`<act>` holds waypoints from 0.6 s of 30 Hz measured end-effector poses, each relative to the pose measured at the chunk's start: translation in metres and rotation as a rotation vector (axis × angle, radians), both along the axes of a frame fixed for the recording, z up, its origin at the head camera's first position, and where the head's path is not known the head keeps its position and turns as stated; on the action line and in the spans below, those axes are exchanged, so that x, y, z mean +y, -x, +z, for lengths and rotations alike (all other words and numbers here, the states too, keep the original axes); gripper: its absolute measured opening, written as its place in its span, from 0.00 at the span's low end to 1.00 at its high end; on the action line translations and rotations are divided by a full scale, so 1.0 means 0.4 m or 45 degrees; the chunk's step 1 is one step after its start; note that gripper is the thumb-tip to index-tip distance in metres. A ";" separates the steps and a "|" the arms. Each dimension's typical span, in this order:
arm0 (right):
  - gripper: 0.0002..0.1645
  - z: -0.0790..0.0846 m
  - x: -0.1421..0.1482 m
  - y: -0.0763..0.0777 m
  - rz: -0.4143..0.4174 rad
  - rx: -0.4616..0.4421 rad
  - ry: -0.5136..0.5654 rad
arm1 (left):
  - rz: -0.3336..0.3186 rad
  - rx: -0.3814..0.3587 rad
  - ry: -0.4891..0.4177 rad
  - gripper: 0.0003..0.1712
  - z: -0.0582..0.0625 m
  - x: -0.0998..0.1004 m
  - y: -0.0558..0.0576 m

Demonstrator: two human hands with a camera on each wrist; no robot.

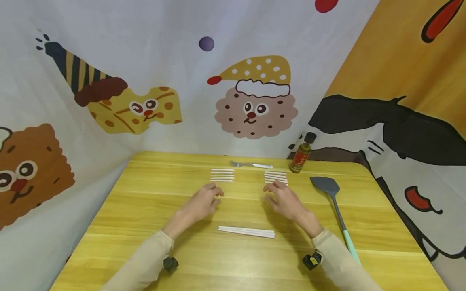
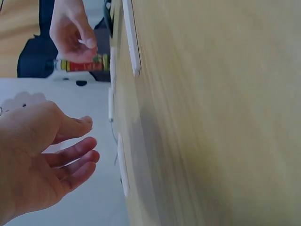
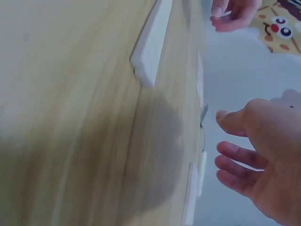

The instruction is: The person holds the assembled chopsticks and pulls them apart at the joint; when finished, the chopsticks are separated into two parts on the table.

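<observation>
My left hand [image 1: 204,201] hovers over the table with fingers loosely bent and nothing between them, just in front of a row of several thin white sticks [image 1: 222,175]. A matching row of white sticks [image 1: 276,176] lies at the right, and my right hand [image 1: 285,200] hangs at its near edge, its fingertips overlapping the row in the head view. In the right wrist view the thumb and fingers of that hand [image 3: 251,157] are spread apart with nothing between them. Nearer to me, between the forearms, a bundle of longer white sticks [image 1: 246,232] lies crosswise on the wood.
Behind the rows lies a fork [image 1: 252,165] with a white patterned handle. A dark-capped bottle [image 1: 301,155] with a red label stands at the back right. To the right lies a grey spatula [image 1: 326,186] with a mint handle. A printed cloth [image 1: 174,52] hangs behind the table.
</observation>
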State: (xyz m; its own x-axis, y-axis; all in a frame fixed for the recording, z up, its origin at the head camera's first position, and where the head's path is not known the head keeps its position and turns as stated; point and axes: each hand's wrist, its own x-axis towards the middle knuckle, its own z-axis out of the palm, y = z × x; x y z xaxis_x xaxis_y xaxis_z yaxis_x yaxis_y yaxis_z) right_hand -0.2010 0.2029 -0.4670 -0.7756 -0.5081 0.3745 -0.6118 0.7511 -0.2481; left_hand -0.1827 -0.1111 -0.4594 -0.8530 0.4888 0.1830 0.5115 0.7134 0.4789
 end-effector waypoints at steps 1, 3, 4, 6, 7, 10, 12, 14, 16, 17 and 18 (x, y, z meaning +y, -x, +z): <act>0.17 0.002 -0.003 -0.007 0.011 -0.009 0.000 | -0.013 -0.014 0.005 0.12 0.002 0.002 -0.008; 0.17 0.003 -0.009 -0.020 0.028 -0.031 -0.002 | -0.042 -0.028 0.021 0.12 0.005 0.007 -0.024; 0.17 0.004 -0.011 -0.028 0.034 -0.046 -0.004 | -0.060 -0.037 0.029 0.12 0.006 0.009 -0.032; 0.18 0.004 -0.016 -0.041 0.053 -0.083 -0.005 | -0.095 -0.043 0.052 0.13 0.007 0.014 -0.045; 0.18 0.004 -0.018 -0.048 0.061 -0.106 -0.004 | -0.112 -0.041 0.057 0.13 0.006 0.016 -0.051; 0.18 0.005 -0.026 -0.067 0.093 -0.164 -0.020 | -0.149 -0.030 0.065 0.13 0.002 0.023 -0.065; 0.19 0.006 -0.032 -0.079 0.119 -0.193 -0.038 | -0.159 -0.035 0.065 0.13 -0.002 0.027 -0.071; 0.19 0.006 -0.039 -0.090 0.141 -0.216 -0.056 | -0.164 -0.062 0.057 0.13 -0.007 0.030 -0.077; 0.19 0.005 -0.046 -0.101 0.162 -0.233 -0.055 | -0.170 -0.097 0.054 0.13 -0.011 0.033 -0.082; 0.19 0.003 -0.049 -0.106 0.172 -0.244 -0.050 | -0.176 -0.106 0.056 0.13 -0.014 0.035 -0.083; 0.18 0.001 -0.052 -0.110 0.184 -0.251 -0.041 | -0.182 -0.118 0.055 0.13 -0.017 0.036 -0.085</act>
State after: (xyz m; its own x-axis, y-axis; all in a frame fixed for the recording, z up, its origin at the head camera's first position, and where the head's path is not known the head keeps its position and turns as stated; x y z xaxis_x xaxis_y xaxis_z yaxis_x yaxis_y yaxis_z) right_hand -0.1570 0.1821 -0.4665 -0.7502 -0.6286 0.2050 -0.6560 0.6686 -0.3503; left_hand -0.1487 -0.0965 -0.4660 -0.7868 0.6117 0.0826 0.5639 0.6578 0.4993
